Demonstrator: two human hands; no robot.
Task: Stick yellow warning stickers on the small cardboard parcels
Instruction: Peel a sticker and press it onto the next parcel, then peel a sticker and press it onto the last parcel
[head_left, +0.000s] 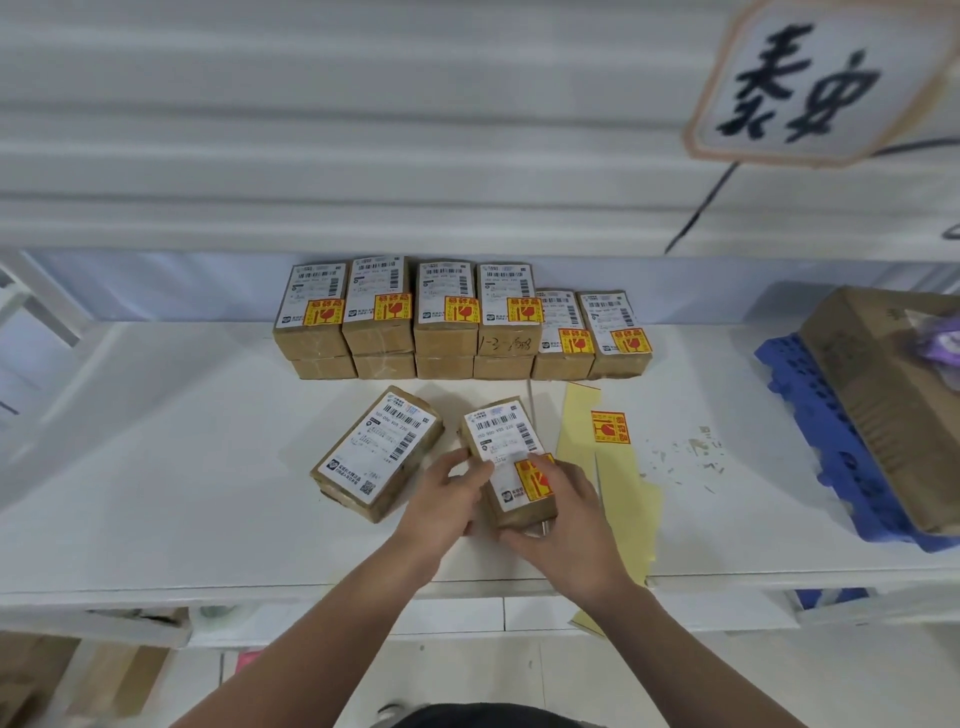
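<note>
Both hands are on 1 parcel (511, 462) near the front of the white shelf (156, 467): the left hand (441, 493) grips its left side with the thumb over the label, while the right hand (561, 512) cups its right side and near end, fingers lying over the yellow sticker (535, 479) on the near right corner of the label, apparently pressing it down. Just left of it lies the unstickered parcel (378, 453), long axis running from near left to far right, tilted like the held one. It touches neither hand, and the left hand is nearer. The last sticker (610, 427) sits on the yellow backing sheet (623, 483) just right of the hands, nearer the right hand. Finished parcels (462, 319) stand in a row at the back.
</note>
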